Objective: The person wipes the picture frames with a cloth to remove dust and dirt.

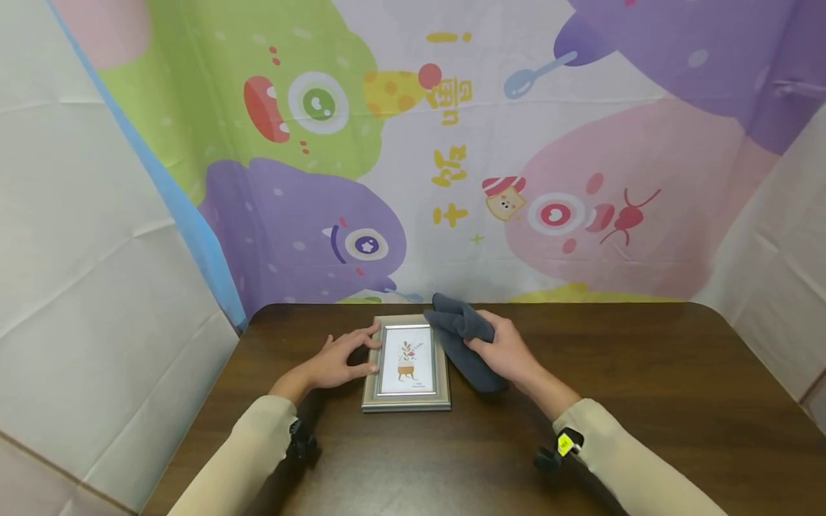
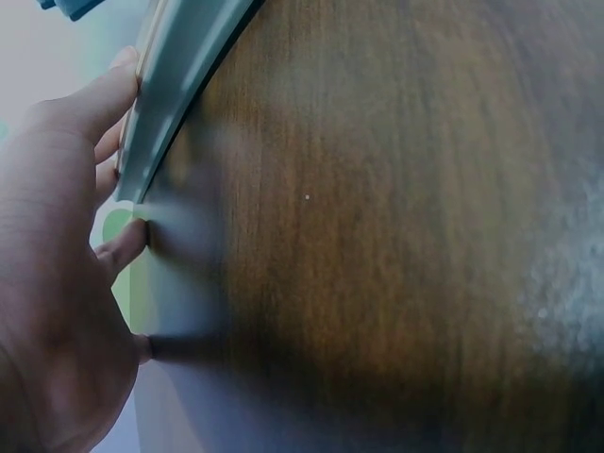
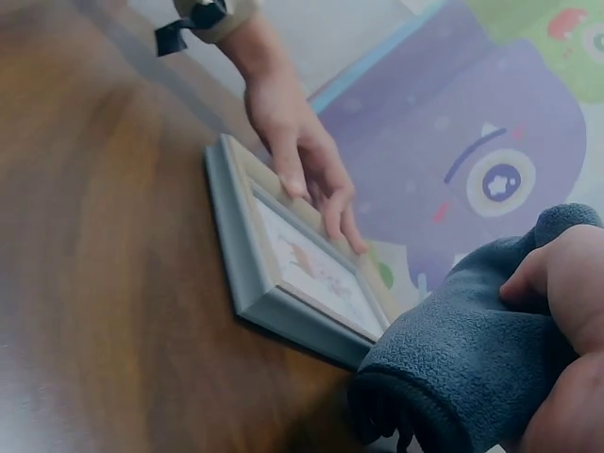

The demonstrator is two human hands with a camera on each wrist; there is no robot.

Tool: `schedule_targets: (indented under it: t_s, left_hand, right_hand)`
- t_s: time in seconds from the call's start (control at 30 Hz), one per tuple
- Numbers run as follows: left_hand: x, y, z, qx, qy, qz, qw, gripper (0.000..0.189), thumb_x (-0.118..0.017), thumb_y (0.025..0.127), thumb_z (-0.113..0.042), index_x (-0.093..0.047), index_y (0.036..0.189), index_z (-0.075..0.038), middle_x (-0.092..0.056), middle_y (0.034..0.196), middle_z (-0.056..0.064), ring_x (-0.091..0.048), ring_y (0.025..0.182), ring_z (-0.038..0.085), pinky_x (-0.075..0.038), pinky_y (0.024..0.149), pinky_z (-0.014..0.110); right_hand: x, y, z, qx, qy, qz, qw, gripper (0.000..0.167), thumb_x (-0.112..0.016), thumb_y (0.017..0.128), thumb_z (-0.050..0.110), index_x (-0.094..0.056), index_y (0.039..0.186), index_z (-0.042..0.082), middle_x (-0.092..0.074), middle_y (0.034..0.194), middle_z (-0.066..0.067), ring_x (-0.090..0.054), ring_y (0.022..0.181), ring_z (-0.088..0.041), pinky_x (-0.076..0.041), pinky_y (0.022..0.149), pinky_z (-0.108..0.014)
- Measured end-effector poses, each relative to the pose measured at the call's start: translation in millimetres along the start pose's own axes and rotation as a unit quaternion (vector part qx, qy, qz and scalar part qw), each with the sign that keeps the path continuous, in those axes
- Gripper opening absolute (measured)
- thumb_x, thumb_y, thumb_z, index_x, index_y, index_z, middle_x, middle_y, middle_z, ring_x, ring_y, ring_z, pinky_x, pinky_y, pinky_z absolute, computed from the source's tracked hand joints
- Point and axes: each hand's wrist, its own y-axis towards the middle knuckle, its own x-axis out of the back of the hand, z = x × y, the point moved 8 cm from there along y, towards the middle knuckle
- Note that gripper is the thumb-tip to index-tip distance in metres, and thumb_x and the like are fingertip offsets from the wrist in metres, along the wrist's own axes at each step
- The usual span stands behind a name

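Note:
A picture frame (image 1: pixel 405 403) with a pale, silvery border lies flat on the brown table. Inside it is a print (image 1: pixel 406 360) of a potted plant. My left hand (image 1: pixel 338 360) rests against the frame's left border, thumb and fingers spread apart along it. In the left wrist view, the thumb of the left hand (image 2: pixel 66 245) touches the frame's edge (image 2: pixel 175 90), and two other fingertips are off the frame. My right hand (image 1: pixel 510 350) grips a bunched dark grey-blue cloth (image 1: pixel 461 344) at the frame's right side. The cloth overlaps the frame's upper right corner.
Behind the table (image 1: pixel 613 358) hangs a cartoon-printed curtain (image 1: pixel 413 179). Pale sheeting (image 1: pixel 97 251) covers the left side, and another pale sheet (image 1: pixel 774 251) stands at the right. Each wrist carries a dark strapped device.

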Motion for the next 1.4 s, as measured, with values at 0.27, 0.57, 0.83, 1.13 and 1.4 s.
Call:
schedule_targets:
  t_s: [0.27,0.57,0.83,1.13,1.4]
  left_hand:
    - [-2.2,1.3,7.6,-0.04,-0.008,-0.015,0.999,0.047,-0.072,0.107,-0.054,-0.069,0.141,-0.022,-0.034,0.187,0.009,-0.032,0.172,0.048,-0.003,0.122,0.098]
    - [-0.2,-1.0,0.5,-0.004,-0.007,0.001,1.0,0.044,-0.075,0.107,-0.042,-0.07,0.143,-0.018,-0.032,0.188,0.012,-0.029,0.174,0.048,0.0,0.128,0.094]
    - [0.3,-0.5,-0.1,-0.002,0.0,0.0,1.0,0.042,-0.076,0.108,-0.039,-0.069,0.144,-0.017,-0.032,0.188,0.011,-0.03,0.174,0.046,-0.002,0.128,0.094]
    - [-1.0,-0.3,-1.2,-0.008,-0.005,0.004,1.0,0.041,-0.075,0.108,-0.039,-0.069,0.143,-0.018,-0.031,0.188,0.012,-0.028,0.174,0.047,0.0,0.127,0.094]
    - [0.0,0.0,-0.1,-0.01,-0.001,-0.003,0.9999,0.04,-0.076,0.108,-0.039,-0.07,0.141,-0.019,-0.032,0.188,0.012,-0.03,0.173,0.047,-0.001,0.126,0.095]
  right_hand:
    - [-0.9,-19.2,5.2,0.043,-0.012,0.02,0.9988,0.038,-0.074,0.102,0.001,-0.074,0.14,0.002,-0.08,0.132,-0.021,-0.073,0.119,-0.03,-0.056,0.103,-0.042]
    - [-0.3,-34.8,13.9,0.072,-0.028,0.036,0.9964,0.037,-0.076,0.102,0.003,-0.074,0.139,0.003,-0.081,0.133,-0.021,-0.075,0.121,-0.032,-0.059,0.103,-0.046]
    - [-15.7,-54.6,20.5,0.12,-0.14,0.048,0.9817,0.049,-0.075,0.092,-0.009,-0.077,0.136,0.014,-0.083,0.133,-0.013,-0.078,0.12,-0.032,-0.059,0.1,-0.048]
    - [-44.5,-74.9,26.3,0.175,-0.227,0.079,0.9548,0.055,-0.08,0.092,-0.002,-0.073,0.143,0.018,-0.082,0.137,-0.011,-0.081,0.122,-0.032,-0.064,0.094,-0.048]
    - [-68.8,-91.7,25.9,0.213,-0.356,0.161,0.8957,0.068,-0.091,0.092,0.019,-0.067,0.154,0.027,-0.067,0.164,-0.007,-0.063,0.152,-0.033,-0.065,0.074,-0.039]
